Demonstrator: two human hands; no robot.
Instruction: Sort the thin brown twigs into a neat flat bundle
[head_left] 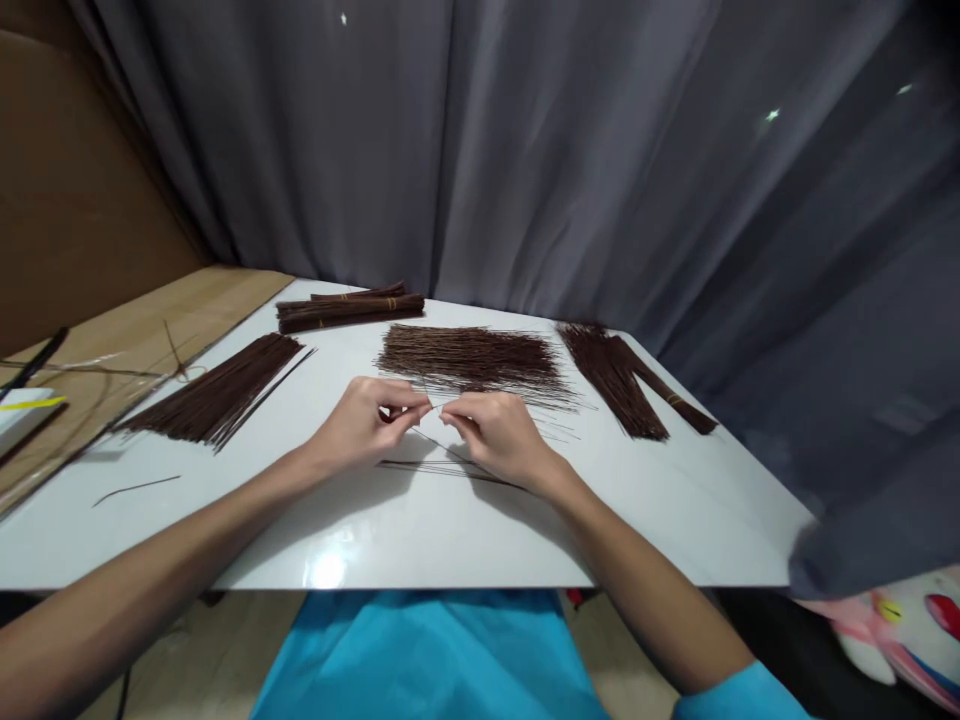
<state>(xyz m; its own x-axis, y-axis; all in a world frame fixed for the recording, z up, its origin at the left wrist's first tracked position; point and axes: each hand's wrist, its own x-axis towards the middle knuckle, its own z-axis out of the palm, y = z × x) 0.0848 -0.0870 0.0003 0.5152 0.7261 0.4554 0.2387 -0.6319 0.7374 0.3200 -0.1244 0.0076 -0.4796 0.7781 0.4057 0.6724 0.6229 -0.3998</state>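
My left hand (365, 422) and my right hand (499, 435) meet over the middle of the white table (675, 500). Both pinch a thin brown stick (435, 406) between thumb and fingers, fingertips almost touching. A few loose sticks (442, 467) lie flat under my hands. Just beyond them spreads a loose pile of brown sticks (469, 358).
A fanned bunch of sticks (217, 395) lies at the left, tied bundles (349, 306) at the back, more bundles (622, 375) at the right. One stray stick (135, 489) lies near the left front. A brown board (112, 350) adjoins the table's left side; a grey curtain (600, 150) hangs behind.
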